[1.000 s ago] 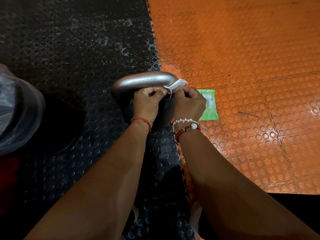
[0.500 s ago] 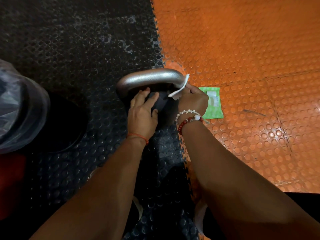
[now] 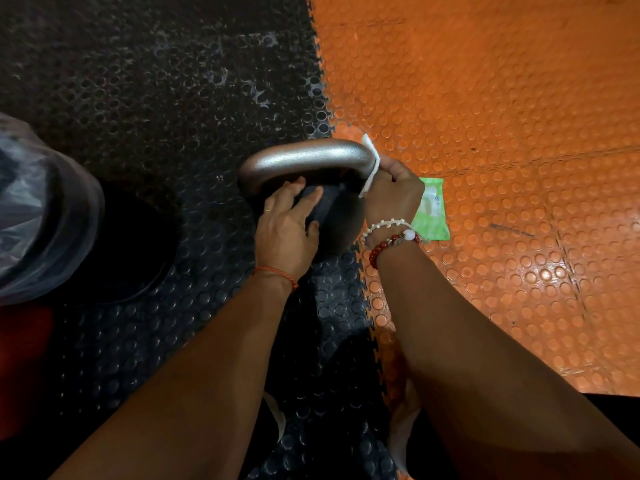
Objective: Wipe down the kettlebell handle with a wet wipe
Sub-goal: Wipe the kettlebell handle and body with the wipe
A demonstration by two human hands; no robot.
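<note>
Black round kettlebell body [image 3: 341, 220] stands on the black studded rubber mat [image 3: 156, 98], right at its jigsaw seam with the orange studded rubber mat [image 3: 485, 98]. Silver metal kettlebell handle [image 3: 304, 159] arches left to right above the body. Right hand [image 3: 393, 199] clenched on the white wet wipe [image 3: 372, 164] — wipe draped over the right bend of the handle, held against it. Left hand [image 3: 285, 230] released, fingers straight, resting on the body under the arch — grasping nothing. Green flat wipe packet [image 3: 433, 209] lies on the orange mat just right of the right hand, partly hidden by it
</note>
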